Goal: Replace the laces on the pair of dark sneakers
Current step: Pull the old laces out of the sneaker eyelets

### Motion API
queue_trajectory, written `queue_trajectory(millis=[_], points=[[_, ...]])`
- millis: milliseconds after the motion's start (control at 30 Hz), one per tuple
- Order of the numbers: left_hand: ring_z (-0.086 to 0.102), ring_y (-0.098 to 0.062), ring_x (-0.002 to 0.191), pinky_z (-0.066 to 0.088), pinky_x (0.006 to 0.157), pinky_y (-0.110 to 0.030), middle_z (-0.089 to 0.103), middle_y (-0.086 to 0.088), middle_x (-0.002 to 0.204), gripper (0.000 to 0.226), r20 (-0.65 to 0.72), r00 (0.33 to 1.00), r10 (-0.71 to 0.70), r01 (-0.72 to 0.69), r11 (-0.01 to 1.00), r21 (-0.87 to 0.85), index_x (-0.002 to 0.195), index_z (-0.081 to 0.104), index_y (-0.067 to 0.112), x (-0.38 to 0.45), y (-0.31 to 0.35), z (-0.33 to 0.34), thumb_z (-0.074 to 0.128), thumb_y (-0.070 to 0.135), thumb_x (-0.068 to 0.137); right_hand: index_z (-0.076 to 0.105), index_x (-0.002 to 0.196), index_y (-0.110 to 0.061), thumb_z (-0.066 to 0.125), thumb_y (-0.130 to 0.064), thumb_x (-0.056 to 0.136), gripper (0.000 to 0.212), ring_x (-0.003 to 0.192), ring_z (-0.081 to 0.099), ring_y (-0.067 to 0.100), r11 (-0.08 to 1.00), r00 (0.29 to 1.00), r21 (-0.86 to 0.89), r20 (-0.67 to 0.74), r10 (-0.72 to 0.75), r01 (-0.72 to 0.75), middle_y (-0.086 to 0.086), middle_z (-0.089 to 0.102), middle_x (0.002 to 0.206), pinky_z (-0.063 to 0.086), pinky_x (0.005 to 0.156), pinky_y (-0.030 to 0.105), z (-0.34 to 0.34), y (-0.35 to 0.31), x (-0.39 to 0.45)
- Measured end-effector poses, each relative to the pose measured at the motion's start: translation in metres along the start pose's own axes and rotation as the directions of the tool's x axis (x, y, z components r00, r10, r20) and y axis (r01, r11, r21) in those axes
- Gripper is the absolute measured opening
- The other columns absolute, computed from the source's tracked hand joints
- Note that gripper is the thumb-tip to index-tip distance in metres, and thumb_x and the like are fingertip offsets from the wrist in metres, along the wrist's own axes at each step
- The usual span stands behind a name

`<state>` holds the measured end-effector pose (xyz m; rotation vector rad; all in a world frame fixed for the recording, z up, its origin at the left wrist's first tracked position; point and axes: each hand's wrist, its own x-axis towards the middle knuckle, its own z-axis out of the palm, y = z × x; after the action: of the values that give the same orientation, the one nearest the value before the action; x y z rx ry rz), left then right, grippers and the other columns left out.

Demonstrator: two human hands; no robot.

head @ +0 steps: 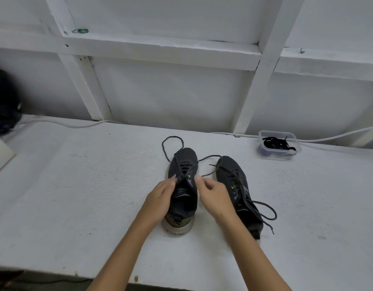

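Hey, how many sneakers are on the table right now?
2. One sneaker stands mid-table between both hands, laces loosened. The other sneaker lies just to its right, laces trailing. None seems hidden.

It looked like a plain workshop or utility room: a rough white-painted bench (66,185) stood against a white-painted board wall with exposed framing timbers (263,66), and a white cable (61,123) ran along its back edge.
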<state>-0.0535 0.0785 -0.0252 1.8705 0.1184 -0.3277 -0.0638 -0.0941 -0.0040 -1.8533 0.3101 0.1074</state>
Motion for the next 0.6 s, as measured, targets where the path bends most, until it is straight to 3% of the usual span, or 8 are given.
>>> queue_trajectory(millis=[67,133,267,367,467,533,600], points=[[0.055,0.007,0.110,0.045,0.092,-0.021,0.060,0.026,0.116,0.032,-0.030,0.999,-0.027,0.027,1.000,0.007,0.119,0.068,0.039,0.007,0.006,-0.003,0.044,0.050,0.102,0.075,0.090,-0.043,0.056,-0.045,0.100,0.021,0.089,0.066,-0.007,0.999,0.998,0.042,0.052,-0.027,0.024,-0.023,0.074,0.090,0.051,0.080,0.018,0.011,0.007,-0.010],[0.059,0.006,0.100,0.044,0.078,-0.015,0.065,0.022,0.104,0.025,-0.077,0.997,0.000,0.006,0.997,0.073,0.104,0.074,0.036,0.014,0.011,-0.005,0.052,0.047,0.099,0.070,0.101,-0.050,0.057,-0.036,0.102,0.019,0.107,0.062,-0.012,0.993,0.998,0.106,0.045,-0.048,0.043,-0.033,0.070,0.106,0.046,0.090,0.011,0.018,0.009,-0.017],[0.066,-0.002,0.099,0.052,0.089,-0.024,0.072,0.017,0.101,0.008,-0.100,0.995,0.017,-0.008,0.996,0.089,0.096,0.077,0.033,0.024,0.017,-0.008,0.070,0.032,0.092,0.062,0.106,-0.052,0.056,-0.029,0.104,0.024,0.110,0.053,-0.023,0.988,0.998,0.142,0.000,-0.066,0.065,-0.049,0.060,0.107,0.039,0.085,-0.003,0.023,0.011,-0.020],[0.068,-0.005,0.095,0.054,0.088,-0.027,0.074,0.016,0.094,0.010,-0.073,0.997,0.025,-0.018,0.994,0.104,0.084,0.074,0.038,0.030,0.021,-0.008,0.075,0.029,0.088,0.060,0.121,-0.047,0.054,-0.028,0.105,0.026,0.115,0.049,-0.024,0.984,0.995,0.143,-0.001,-0.103,0.103,-0.046,0.059,0.114,0.036,0.087,-0.004,0.026,0.017,-0.020],[0.064,-0.001,0.092,0.049,0.078,-0.018,0.070,0.017,0.092,0.010,-0.055,0.996,0.073,-0.058,0.969,0.241,0.084,0.070,0.036,0.035,0.023,-0.007,0.070,0.030,0.091,0.063,0.124,-0.036,0.048,-0.022,0.107,0.026,0.117,0.054,-0.016,0.983,0.991,0.128,-0.015,-0.132,0.133,-0.039,0.063,0.117,0.040,0.091,0.002,0.026,0.020,-0.019],[0.062,-0.002,0.092,0.045,0.074,-0.016,0.068,0.013,0.096,0.007,-0.008,0.993,0.119,-0.109,0.936,0.334,0.094,0.066,0.028,0.038,0.024,-0.006,0.061,0.029,0.098,0.066,0.130,-0.022,0.044,-0.020,0.108,0.030,0.124,0.057,-0.002,0.986,0.994,0.125,-0.004,-0.113,0.113,-0.019,0.066,0.129,0.045,0.104,0.019,0.024,0.019,-0.019],[0.061,-0.009,0.086,0.046,0.072,-0.024,0.066,0.007,0.096,0.012,0.046,0.987,0.151,-0.157,0.900,0.407,0.101,0.060,0.022,0.041,0.025,-0.008,0.050,0.028,0.103,0.065,0.133,-0.012,0.042,-0.020,0.109,0.034,0.124,0.060,0.014,0.991,0.994,0.081,-0.006,-0.106,0.106,-0.001,0.068,0.130,0.044,0.111,0.037,0.020,0.020,-0.017]])
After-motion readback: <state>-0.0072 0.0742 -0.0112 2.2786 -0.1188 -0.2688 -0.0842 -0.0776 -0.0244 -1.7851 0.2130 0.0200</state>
